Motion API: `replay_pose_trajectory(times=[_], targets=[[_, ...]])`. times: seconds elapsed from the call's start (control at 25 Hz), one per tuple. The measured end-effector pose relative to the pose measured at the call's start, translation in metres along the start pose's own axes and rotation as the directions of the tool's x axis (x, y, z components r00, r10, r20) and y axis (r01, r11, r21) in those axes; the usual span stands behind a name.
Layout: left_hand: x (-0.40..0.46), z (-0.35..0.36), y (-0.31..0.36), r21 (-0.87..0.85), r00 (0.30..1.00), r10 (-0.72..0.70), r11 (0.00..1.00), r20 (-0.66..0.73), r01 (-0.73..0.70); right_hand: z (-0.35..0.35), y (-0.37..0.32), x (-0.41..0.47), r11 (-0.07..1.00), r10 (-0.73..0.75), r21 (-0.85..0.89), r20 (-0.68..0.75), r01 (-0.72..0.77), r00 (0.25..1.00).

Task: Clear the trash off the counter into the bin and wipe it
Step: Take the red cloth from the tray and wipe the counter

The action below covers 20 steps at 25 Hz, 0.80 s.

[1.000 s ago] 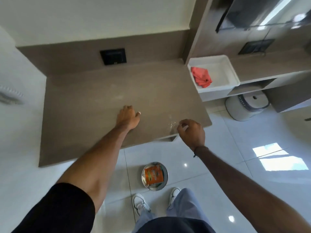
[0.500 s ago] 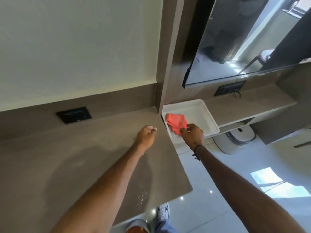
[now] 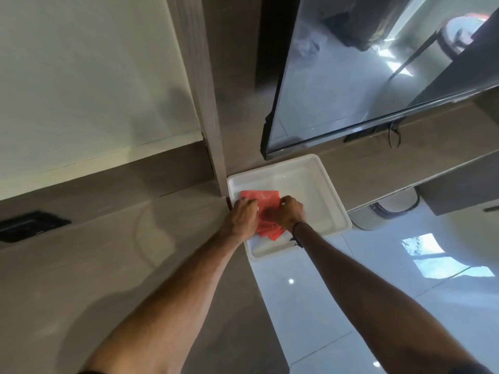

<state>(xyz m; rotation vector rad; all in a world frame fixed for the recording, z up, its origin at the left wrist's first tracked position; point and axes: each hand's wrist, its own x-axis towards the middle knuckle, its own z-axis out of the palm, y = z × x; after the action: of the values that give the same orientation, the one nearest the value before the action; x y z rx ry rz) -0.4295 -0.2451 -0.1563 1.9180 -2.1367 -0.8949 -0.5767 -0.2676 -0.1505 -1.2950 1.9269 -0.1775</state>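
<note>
A red cloth [image 3: 266, 201] lies in a white tray [image 3: 321, 184] just right of the brown counter [image 3: 108, 260]. My left hand [image 3: 243, 215] grips the cloth's left edge and my right hand [image 3: 289, 213] grips its right side, both over the tray. The cloth's lower folds hang between the two hands. The counter surface in view carries no loose items.
A dark wall screen [image 3: 378, 76] hangs above a lower shelf [image 3: 405, 163] right of the tray. A white lidded bin [image 3: 388, 211] stands on the glossy floor under that shelf. A black socket plate [image 3: 29, 225] sits in the counter's back wall at left.
My view swung right, from the counter to the tray. My right hand reached the cloth first, then my left hand left the counter and joined it on the cloth.
</note>
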Motion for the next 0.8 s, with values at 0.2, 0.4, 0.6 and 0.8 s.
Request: replay_pose_trajectory(times=[0.2, 0.4, 0.6, 0.8], targets=[[-0.037, -0.030, 0.005, -0.458, 0.989, -0.148, 0.878, 0.017, 0.139, -0.012, -0.011, -0.030, 0.752, 0.074, 0.613, 0.286, -0.242, 0.955], [-0.130, -0.067, -0.017, -0.880, 0.911, -0.412, 0.442, -0.028, 0.173, -0.008, -0.015, -0.095, 0.633, -0.271, 0.688, 0.626, -0.354, 0.731], [-0.185, -0.067, -0.046, -0.819, 0.867, -0.498, 0.485, 0.029, 0.306, 0.035, -0.013, -0.138, 0.783, -0.223, 0.590, 0.563, -0.198, 0.796], [-0.242, -0.048, -0.061, -0.617, 0.862, -0.507, 0.683, -0.015, 0.391, 0.088, 0.012, -0.201, 0.863, -0.063, 0.493, 0.326, -0.113, 0.943]])
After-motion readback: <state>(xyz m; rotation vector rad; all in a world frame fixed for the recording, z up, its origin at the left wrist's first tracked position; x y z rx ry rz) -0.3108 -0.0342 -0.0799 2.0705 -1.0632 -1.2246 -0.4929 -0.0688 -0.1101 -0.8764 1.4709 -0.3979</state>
